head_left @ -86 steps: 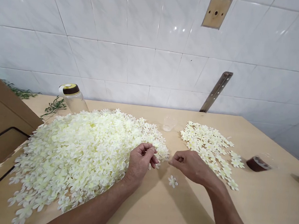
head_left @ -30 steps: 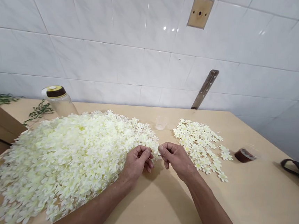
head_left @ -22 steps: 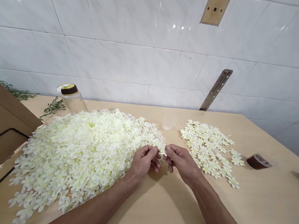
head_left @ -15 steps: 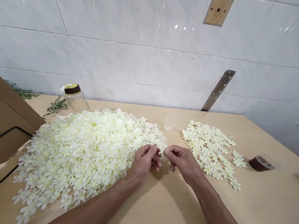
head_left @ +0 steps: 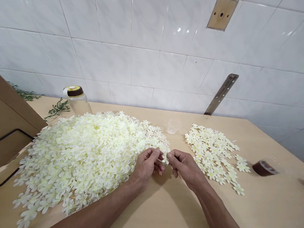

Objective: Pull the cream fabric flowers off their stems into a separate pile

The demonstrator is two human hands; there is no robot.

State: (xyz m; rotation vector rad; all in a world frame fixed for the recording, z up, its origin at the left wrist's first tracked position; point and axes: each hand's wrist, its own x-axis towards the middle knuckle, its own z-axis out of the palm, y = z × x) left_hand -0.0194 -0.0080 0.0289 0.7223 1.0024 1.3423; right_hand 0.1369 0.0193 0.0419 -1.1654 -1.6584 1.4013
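Between my two hands is a small pale artificial flower (head_left: pixel 165 160), with white petals and a yellowish centre. My right hand (head_left: pixel 185 164) pinches its edge between thumb and forefinger. Close beside it, my left hand (head_left: pixel 145 166) is closed, thumb pressed to forefinger; what lies in that pinch is too small to make out. A large heap of the same artificial flowers (head_left: pixel 90 151) spreads under and beyond my left forearm. To the right of my right hand lies a flatter, smaller spread of flowers (head_left: pixel 209 151).
A clear plastic cup (head_left: pixel 173 126) stands behind my hands, and a cup of dark liquid (head_left: pixel 265 168) at the right. A bottle (head_left: pixel 78 100), green plastic sprigs (head_left: pixel 58 108) and a cardboard box (head_left: pixel 7 126) are at the left. A tiled wall (head_left: pixel 142 67) backs the table.
The flower between my hands now shows its face more fully beside my right fingertips. Both hands stay nearly in place; the view has tilted up slightly.
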